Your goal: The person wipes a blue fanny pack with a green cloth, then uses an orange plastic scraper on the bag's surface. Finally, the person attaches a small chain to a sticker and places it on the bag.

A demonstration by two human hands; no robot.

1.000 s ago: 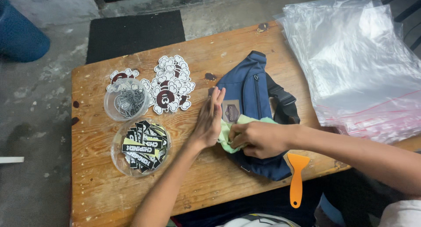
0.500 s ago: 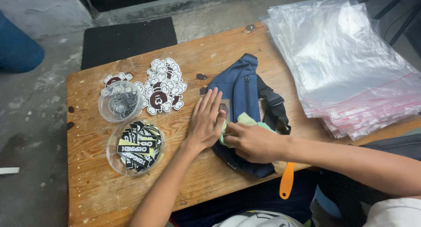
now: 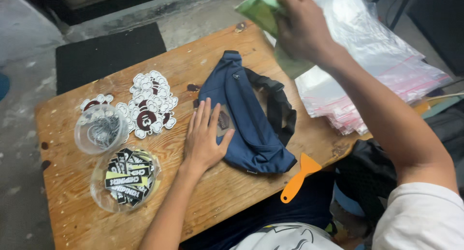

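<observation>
Navy-blue fabric waist bag (image 3: 251, 119) with a black webbing strap (image 3: 280, 105) is lying near the middle of the worn wooden desk (image 3: 203, 206), its strap looping off to its right side. Going from the left edge, a clear round plastic tub (image 3: 100, 129) is sitting with small metal rings inside it; just below it, a second clear round tub (image 3: 125, 180) is holding black and pale-yellow printed labels; just beside the first tub, a heap of white cloud-shaped stickers (image 3: 152, 102) with dark red centres is spreading across the wood. The left hand (image 3: 205, 139) is lying flat, fingers spread and apart, its palm pressing on the desk and its fingertips resting on the left edge of the bag, next to a small rectangular patch (image 3: 223, 120) on the fabric; it is gripping nothing. An orange plastic scraper (image 3: 299, 175) is lying at the near edge of the desk, just beside the bag's lower right corner, its handle hanging over the edge. The right hand (image 3: 302, 28) is raised above the far right corner of the desk, closed on a crumpled pale-green cloth (image 3: 261, 11); beneath and beyond it, a thick stack of clear plastic zip bags (image 3: 367, 71) with pink seal strips is covering the right end of the desk, well apart from the tubs.
</observation>
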